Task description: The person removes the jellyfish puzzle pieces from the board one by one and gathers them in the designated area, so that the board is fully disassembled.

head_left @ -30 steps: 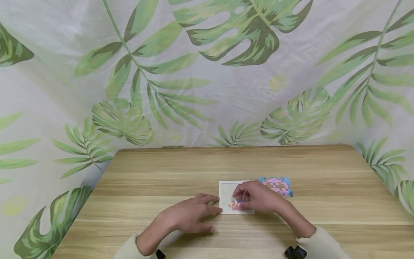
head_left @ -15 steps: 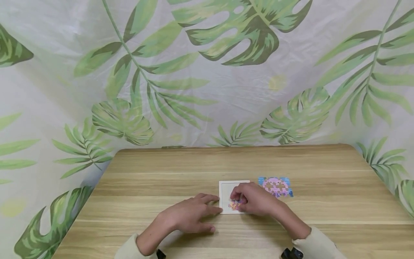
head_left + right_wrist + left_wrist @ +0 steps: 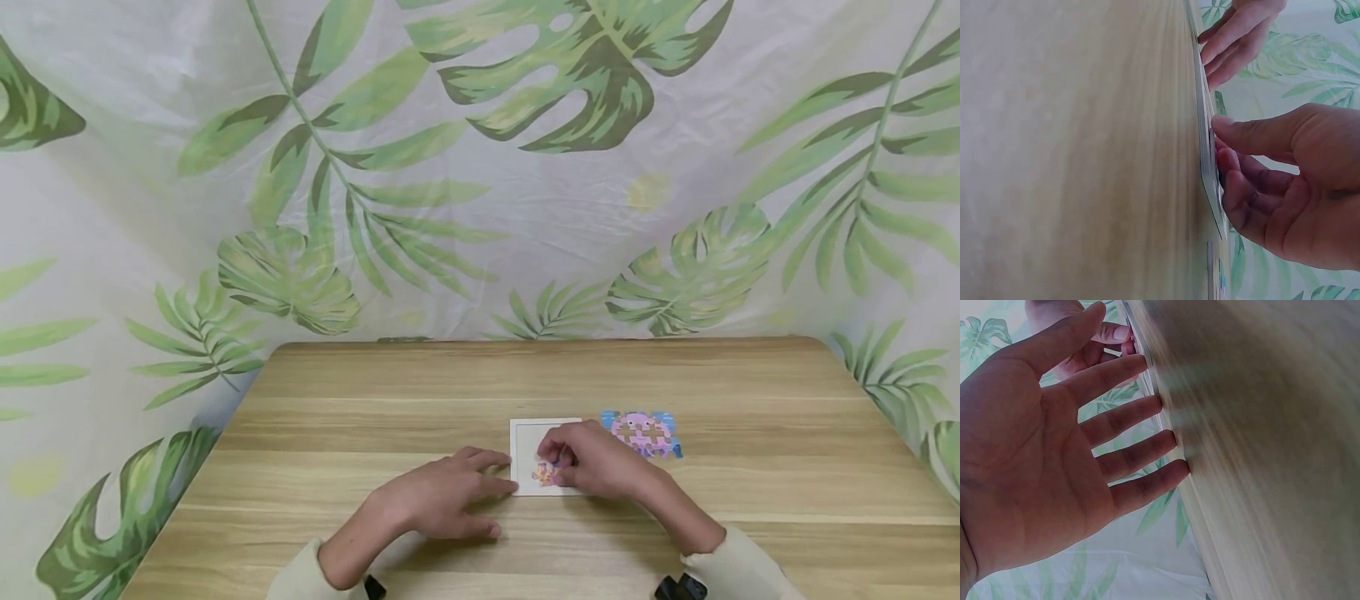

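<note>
A white square puzzle tray (image 3: 513,442) lies on the table with a thin raised border. A small cluster of orange, yellow and pink puzzle pieces (image 3: 543,475) sits in its lower middle part. My right hand (image 3: 600,460) bends its thumb and fingers over these and pinches a puzzle piece at the cluster's right side, mostly hidden by the fingers. At the tray's left edge my left hand (image 3: 442,500) lies spread, fingertips touching the border. In the left wrist view the left hand's fingers (image 3: 1125,422) are straight. The right wrist view shows the right thumb and curled fingertips low at the tray.
Right of the tray lies a group of pink and blue puzzle pieces (image 3: 639,419), joined in part with gaps where wood shows. The wooden table (image 3: 390,383) reaches back to a leaf-patterned cloth (image 3: 555,217).
The right hand has shifted slightly left and its fingers have drawn in over the puzzle pieces in the tray. The left hand stays in place at the tray's edge.
</note>
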A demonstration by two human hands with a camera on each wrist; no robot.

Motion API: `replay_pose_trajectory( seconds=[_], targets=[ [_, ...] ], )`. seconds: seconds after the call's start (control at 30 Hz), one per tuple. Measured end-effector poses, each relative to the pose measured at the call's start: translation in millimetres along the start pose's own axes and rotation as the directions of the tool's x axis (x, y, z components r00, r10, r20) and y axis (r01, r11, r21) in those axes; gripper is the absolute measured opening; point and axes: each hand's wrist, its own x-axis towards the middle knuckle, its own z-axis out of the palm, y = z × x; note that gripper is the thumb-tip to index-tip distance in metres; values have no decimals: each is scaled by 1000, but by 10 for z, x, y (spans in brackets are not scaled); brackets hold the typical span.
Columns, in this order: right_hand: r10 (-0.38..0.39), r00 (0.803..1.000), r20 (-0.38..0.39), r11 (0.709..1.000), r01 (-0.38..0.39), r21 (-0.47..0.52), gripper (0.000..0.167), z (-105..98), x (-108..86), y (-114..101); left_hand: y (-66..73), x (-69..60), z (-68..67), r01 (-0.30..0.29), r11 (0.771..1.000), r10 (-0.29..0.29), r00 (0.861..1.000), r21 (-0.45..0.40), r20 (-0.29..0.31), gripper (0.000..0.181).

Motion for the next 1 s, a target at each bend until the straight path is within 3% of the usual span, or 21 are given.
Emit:
replay_pose_trajectory(
  seconds=[0.23, 0.43, 0.83, 1.0],
  targets=[
    [-5, 1000, -22, 998, 4, -55, 26, -6, 13, -9, 7, 23, -46, 1, 1000, -1, 1000, 7, 4, 52],
    [14, 1000, -4, 1000, -14, -12, 28, 0, 27, -2, 34, 73, -89, -28, 999, 29, 1000, 42, -5, 48],
    [55, 998, 4, 998, -55, -29, 28, -33, 89, 15, 55, 210, -153, -5, 1000, 4, 998, 30, 56, 48],
    [22, 1000, 7, 999, -21, -47, 30, -51, 89, 16, 62, 236, -168, 10, 1000, -11, 998, 23, 63, 50]
  ],
)
